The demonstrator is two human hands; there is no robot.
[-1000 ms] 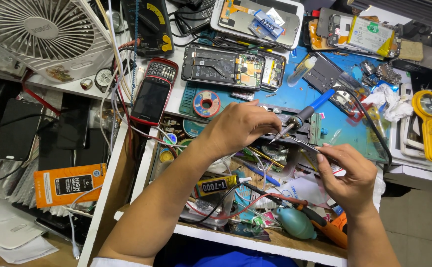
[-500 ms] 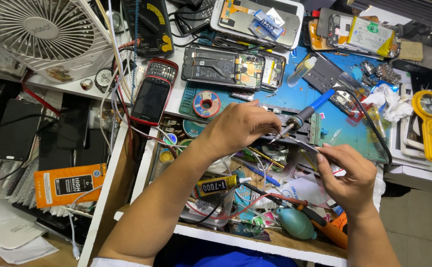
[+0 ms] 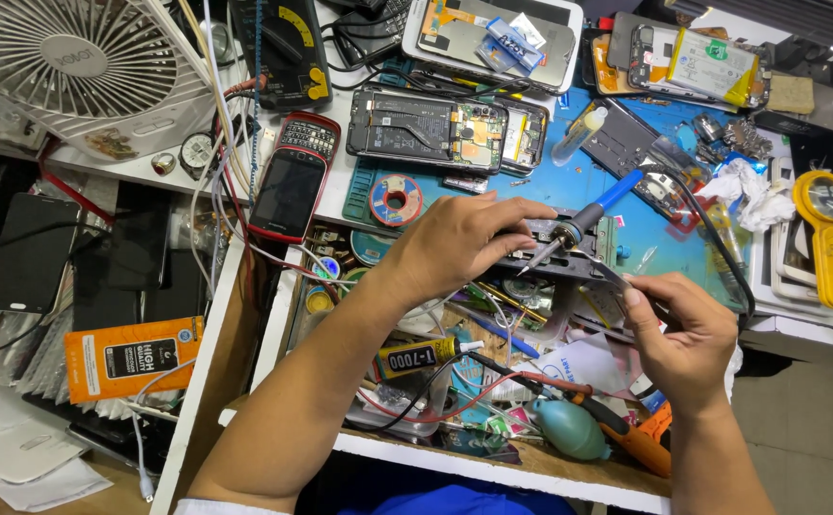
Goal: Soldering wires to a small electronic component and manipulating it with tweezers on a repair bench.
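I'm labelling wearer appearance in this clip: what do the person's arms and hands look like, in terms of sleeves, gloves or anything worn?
Both arms are bare from the bottom edge of the picture to the fingertips. The left hand and the right hand wear no gloves, and no ring, watch or bracelet shows. A sliver of white cloth at the bottom edge by the left upper arm may be a sleeve hem; nothing more can be told.

My left hand point(image 3: 459, 243) reaches in from the lower left on a bare forearm, palm down, knuckles raised, its fingers point(image 3: 516, 212) curled forward and pressed together at the tips. My right hand point(image 3: 688, 334) comes up from the lower right, wrist bent, thumb and forefinger pinched shut. The 2 hands sit near each other, not touching.
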